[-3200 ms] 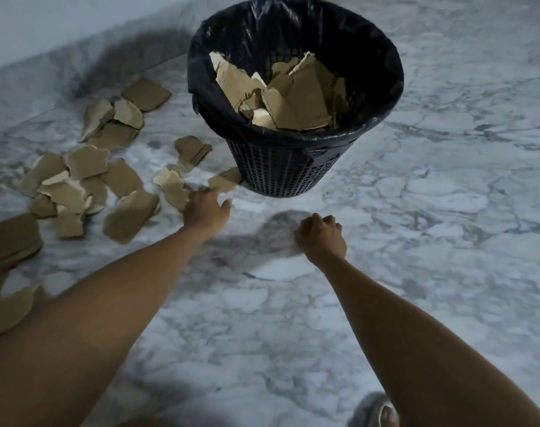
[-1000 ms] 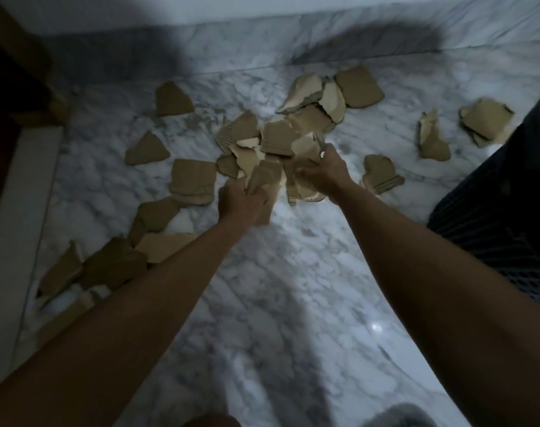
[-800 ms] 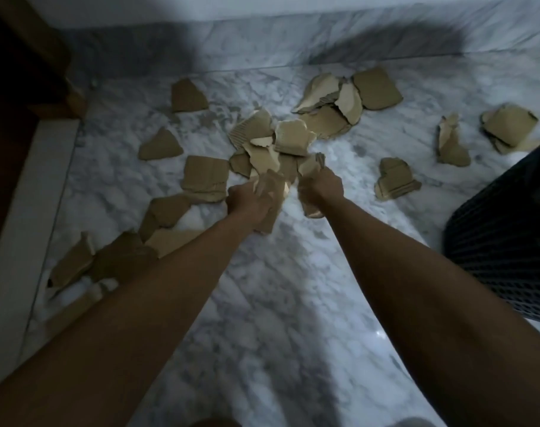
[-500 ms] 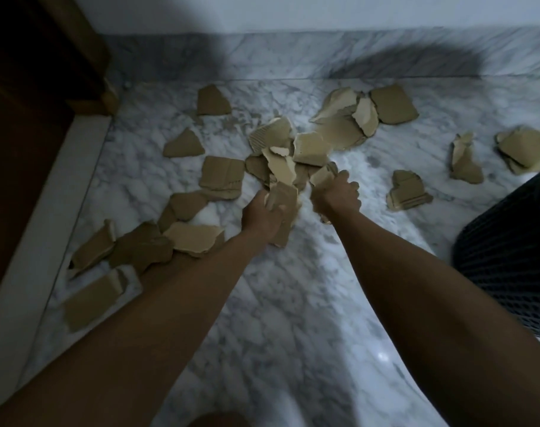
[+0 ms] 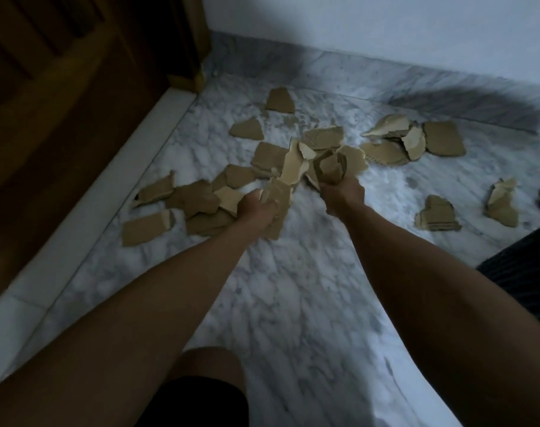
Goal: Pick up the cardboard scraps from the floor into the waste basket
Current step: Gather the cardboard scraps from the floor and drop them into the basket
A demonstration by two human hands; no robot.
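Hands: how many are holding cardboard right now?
2. The left hand grips one bunch of scraps; the right hand, beside it, grips a second bunch. How many scraps each bunch holds cannot be told.

Torn brown cardboard scraps [image 5: 198, 198] lie scattered flat on the marble floor [image 5: 293, 303], thickest along its left edge by the wooden door and toward the far wall. One scrap [image 5: 279, 100] sits alone near the far left corner. A cluster [image 5: 416, 143] overlaps near the far wall; two more scraps [image 5: 436, 214] lie apart to the right. The dark mesh waste basket [image 5: 527, 272] shows only partly at the right edge.

Bunches of scraps are held up off the floor: one [image 5: 288, 174] gripped in the left hand [image 5: 259, 209], another [image 5: 333, 166] in the right hand [image 5: 342, 192].
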